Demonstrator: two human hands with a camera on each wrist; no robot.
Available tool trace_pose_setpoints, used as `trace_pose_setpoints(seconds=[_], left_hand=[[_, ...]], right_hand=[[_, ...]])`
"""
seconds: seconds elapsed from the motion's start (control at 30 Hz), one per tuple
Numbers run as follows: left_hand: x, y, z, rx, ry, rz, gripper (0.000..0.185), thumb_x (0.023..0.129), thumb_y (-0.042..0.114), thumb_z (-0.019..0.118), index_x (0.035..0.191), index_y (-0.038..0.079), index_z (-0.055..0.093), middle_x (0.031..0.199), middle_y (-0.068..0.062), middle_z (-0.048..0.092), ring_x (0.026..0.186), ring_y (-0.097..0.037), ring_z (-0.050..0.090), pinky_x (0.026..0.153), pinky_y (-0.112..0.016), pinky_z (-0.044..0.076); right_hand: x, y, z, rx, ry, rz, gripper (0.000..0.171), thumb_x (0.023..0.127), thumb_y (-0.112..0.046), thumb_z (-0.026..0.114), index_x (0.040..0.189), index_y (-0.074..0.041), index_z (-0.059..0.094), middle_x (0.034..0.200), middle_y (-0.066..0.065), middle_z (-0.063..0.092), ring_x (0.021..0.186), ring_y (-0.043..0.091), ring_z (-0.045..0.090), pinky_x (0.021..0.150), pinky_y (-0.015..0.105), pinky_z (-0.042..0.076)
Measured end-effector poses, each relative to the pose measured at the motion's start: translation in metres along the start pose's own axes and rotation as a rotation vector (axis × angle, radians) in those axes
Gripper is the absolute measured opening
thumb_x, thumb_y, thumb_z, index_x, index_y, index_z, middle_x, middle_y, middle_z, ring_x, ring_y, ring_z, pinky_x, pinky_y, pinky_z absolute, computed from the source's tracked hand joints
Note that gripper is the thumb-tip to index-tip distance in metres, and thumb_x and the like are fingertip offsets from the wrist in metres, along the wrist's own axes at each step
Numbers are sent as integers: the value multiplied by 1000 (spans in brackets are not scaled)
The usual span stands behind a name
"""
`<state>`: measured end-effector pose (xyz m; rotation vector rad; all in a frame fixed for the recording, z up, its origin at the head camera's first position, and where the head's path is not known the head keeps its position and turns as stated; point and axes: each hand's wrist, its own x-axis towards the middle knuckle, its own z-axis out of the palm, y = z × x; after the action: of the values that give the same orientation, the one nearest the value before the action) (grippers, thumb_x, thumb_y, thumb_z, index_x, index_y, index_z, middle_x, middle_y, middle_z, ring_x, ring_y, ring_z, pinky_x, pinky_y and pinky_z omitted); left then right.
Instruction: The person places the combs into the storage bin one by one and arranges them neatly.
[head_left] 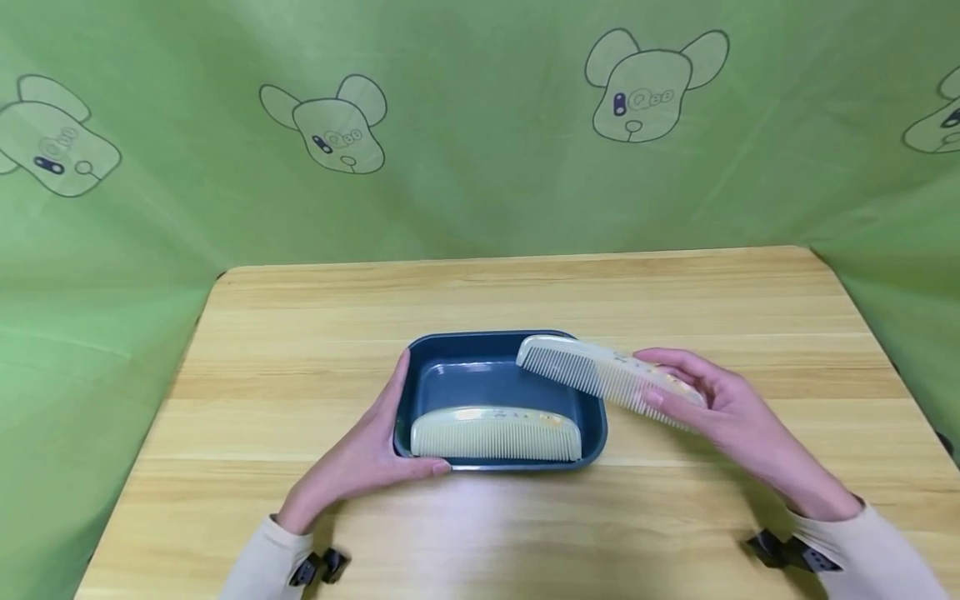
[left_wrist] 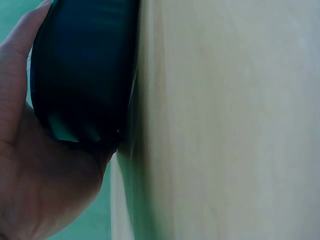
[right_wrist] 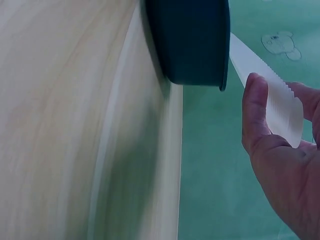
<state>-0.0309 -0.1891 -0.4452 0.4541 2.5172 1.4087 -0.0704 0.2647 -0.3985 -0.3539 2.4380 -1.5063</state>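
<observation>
A dark blue rectangular tray (head_left: 480, 337) sits on the table with one pale comb (head_left: 495, 437) lying along its front side, teeth facing me. At the tray's left end, my left hand (head_left: 367, 450) holds the front left corner, thumb along the front wall and fingers against the left side. My right hand (head_left: 720, 404) pinches a second pale comb (head_left: 592, 367) by its right end, between thumb and fingers. That comb slants over the tray's right rim, its far end above the interior. In the right wrist view, the held comb (right_wrist: 272, 95) appears beside the tray's outer wall (right_wrist: 192, 45).
The light wooden table (head_left: 315, 317) extends around the tray on all sides. Behind and beside it hangs a green cloth (head_left: 480, 192) printed with cartoon animal heads. Small black devices (head_left: 795, 554) are strapped at both wrists.
</observation>
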Motion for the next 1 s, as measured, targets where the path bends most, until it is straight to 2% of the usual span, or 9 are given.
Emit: trace_pose_setpoints(seconds=[0.37,0.6,0.7,0.87,1.0], left_hand=[[0,1,0,-1,-4,-14,146,81,50,98,174,37,-15,181,-2,-4,164,-31,10,127,-61,20],[-2,2,-2,1,-11,-14,148,81,49,98,174,36,-16,181,-4,-5,164,-34,10,127,-63,20],[-1,1,-2,-1,-11,-7,148,81,48,98,174,36,-16,181,-4,-4,164,-33,11,127,-63,21],[0,2,-1,-7,-9,-9,147,81,49,98,174,37,-15,181,-3,-4,164,-31,12,127,-62,22],[0,3,-1,-6,-11,-16,147,81,49,98,173,39,-16,181,-2,-5,164,-31,11,127,-62,21]], right_hand=[[6,-12,23,39,-103,-65,42,112,-19,68,153,-23,63,136,2,71,119,19,68,93,24,57],[12,-19,40,128,-183,-75,44,111,-18,68,155,-17,60,137,6,69,116,27,71,92,32,62],[15,-20,47,120,-200,-90,45,111,-19,68,155,-17,60,140,3,68,117,27,71,94,32,61],[19,-26,58,62,-209,-104,44,111,-24,69,154,-24,62,151,-2,63,131,24,64,103,26,54],[23,-31,66,26,-221,-146,40,110,-21,70,149,-22,65,148,-3,65,140,23,56,109,22,48]])
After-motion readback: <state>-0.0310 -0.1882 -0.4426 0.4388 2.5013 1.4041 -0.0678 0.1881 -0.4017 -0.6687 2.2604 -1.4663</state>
